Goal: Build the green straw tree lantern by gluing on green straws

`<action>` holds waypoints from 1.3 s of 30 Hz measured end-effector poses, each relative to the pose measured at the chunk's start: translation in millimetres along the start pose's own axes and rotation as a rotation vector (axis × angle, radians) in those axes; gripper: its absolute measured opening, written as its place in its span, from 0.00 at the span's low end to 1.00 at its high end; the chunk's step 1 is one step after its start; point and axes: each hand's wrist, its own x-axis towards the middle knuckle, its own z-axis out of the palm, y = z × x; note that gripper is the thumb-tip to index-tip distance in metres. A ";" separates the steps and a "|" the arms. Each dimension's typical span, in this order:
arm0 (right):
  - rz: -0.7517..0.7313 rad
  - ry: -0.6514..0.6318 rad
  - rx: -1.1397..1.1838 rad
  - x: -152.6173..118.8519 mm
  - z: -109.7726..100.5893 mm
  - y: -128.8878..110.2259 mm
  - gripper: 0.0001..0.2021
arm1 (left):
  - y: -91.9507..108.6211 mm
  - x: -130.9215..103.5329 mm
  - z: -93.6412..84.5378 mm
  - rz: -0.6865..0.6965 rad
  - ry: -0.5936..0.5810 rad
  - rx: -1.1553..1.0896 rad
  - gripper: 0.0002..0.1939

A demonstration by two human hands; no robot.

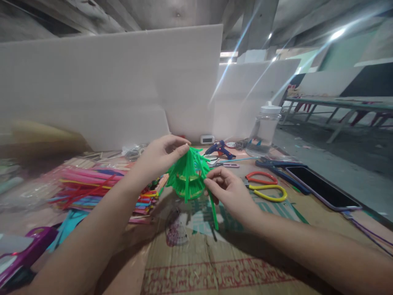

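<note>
A bright green cone-shaped piece (pixel 188 174) made of fuzzy strips is held up over the middle of the table. My left hand (pixel 167 153) pinches its top between thumb and fingers. At its right side, my right hand (pixel 222 186) is closed on a green strip (pixel 214 211) that hangs down toward the tabletop. Several loose strips hang around the cone, and a ring shows at its lower part.
Colourful strips (pixel 92 182) lie piled at left, near a purple tool (pixel 37 246). On the right are red-and-yellow-handled scissors (pixel 270 192), blue-handled pliers (pixel 285 176), a phone (pixel 322 186) and a water bottle (pixel 264 129). Behind stand a glue gun (pixel 221 149) and white boards (pixel 123 82).
</note>
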 end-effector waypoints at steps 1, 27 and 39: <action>-0.003 0.001 -0.004 -0.5 0.5 -0.4 0.10 | 2.3 -0.6 1.1 -0.002 0.007 0.012 0.17; 0.101 -0.053 0.081 2.2 4.9 4.4 0.09 | 10.7 -3.7 3.7 0.026 0.017 0.084 0.15; -0.030 -0.007 -0.007 -3.3 4.4 6.1 0.06 | 18.9 -6.6 4.3 0.037 0.013 0.138 0.13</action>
